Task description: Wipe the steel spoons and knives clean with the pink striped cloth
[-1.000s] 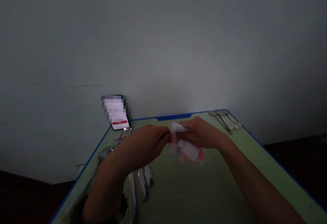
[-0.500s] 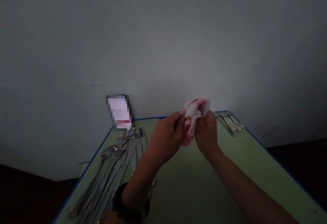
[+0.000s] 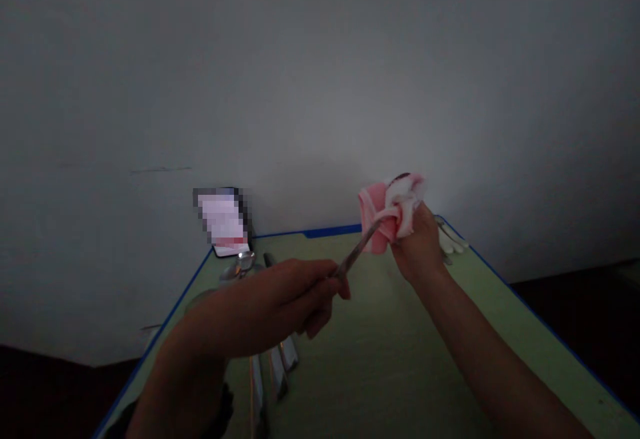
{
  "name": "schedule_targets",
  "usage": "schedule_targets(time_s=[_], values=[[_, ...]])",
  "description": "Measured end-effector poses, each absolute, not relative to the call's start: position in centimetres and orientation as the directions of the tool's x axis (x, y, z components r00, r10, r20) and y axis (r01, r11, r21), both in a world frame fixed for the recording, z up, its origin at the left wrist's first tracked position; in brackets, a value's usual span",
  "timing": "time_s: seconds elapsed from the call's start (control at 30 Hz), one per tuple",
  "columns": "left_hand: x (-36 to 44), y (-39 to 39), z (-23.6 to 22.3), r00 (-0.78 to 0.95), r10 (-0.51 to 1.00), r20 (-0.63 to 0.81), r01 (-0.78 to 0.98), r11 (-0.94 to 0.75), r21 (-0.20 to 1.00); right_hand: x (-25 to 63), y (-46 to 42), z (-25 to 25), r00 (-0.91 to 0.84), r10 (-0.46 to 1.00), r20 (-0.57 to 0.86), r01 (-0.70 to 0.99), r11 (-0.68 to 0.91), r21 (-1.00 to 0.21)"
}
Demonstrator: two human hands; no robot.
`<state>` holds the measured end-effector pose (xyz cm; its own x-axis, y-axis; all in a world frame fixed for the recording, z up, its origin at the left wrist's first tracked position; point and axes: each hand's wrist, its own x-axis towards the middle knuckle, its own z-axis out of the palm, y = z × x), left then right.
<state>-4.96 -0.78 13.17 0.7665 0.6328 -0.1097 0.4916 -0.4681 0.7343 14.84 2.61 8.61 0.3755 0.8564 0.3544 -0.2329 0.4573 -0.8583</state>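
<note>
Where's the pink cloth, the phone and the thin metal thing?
Pink cloth (image 3: 393,213), head view: on its crumpled middle.
Phone (image 3: 225,220), head view: on its screen.
Metal thing (image 3: 361,248), head view: on its bare stretch.

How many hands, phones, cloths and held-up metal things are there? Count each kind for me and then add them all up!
Hands: 2, the left hand and the right hand
Phone: 1
Pink and white cloth: 1
Metal utensil held up: 1
Total: 5
</note>
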Motion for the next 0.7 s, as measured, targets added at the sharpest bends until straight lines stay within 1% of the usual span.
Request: schedule_targets(time_s=[0.07, 0.23, 0.3, 0.33, 0.43, 0.5, 0.6, 0.7], values=[[-4.1, -0.7, 12.9, 0.78, 0.613, -0.125, 0.479, -0.456, 0.75, 14.0, 2.3, 8.3, 0.352, 0.872, 0.339, -0.259, 0.439, -0.86], [-3.2, 0.3, 11.7, 0.766, 0.633, -0.11, 0.46, -0.421, 0.781, 12.1, 1.1, 8.0, 0.236, 0.921, 0.31, -0.215, 0.361, -0.908], [-3.2, 0.7, 11.3, 0.765, 0.639, -0.078, 0.449, -0.442, 0.776, 11.6, 0.9, 7.8, 0.213, 0.937, 0.276, -0.263, 0.327, -0.908], [-3.2, 1.0, 11.1, 0.761, 0.647, -0.041, 0.439, -0.469, 0.766, 11.3, 0.9, 7.6, 0.206, 0.944, 0.256, -0.288, 0.309, -0.906], [-2.8, 1.8, 10.2, 0.715, 0.692, 0.1, 0.452, -0.567, 0.689, 10.6, 1.2, 6.8, 0.216, 0.957, 0.194, -0.307, 0.255, -0.917], [-2.4, 2.2, 9.7, 0.666, 0.729, 0.154, 0.503, -0.592, 0.63, 10.4, 1.5, 6.2, 0.233, 0.958, 0.166, -0.294, 0.232, -0.927], [-1.7, 2.6, 9.1, 0.617, 0.766, 0.183, 0.567, -0.593, 0.571, 10.3, 1.9, 5.7, 0.246, 0.963, 0.115, -0.304, 0.189, -0.934], [-1.0, 2.6, 8.9, 0.593, 0.781, 0.196, 0.616, -0.596, 0.515, 10.4, 2.0, 5.8, 0.238, 0.968, 0.084, -0.39, 0.174, -0.904]])
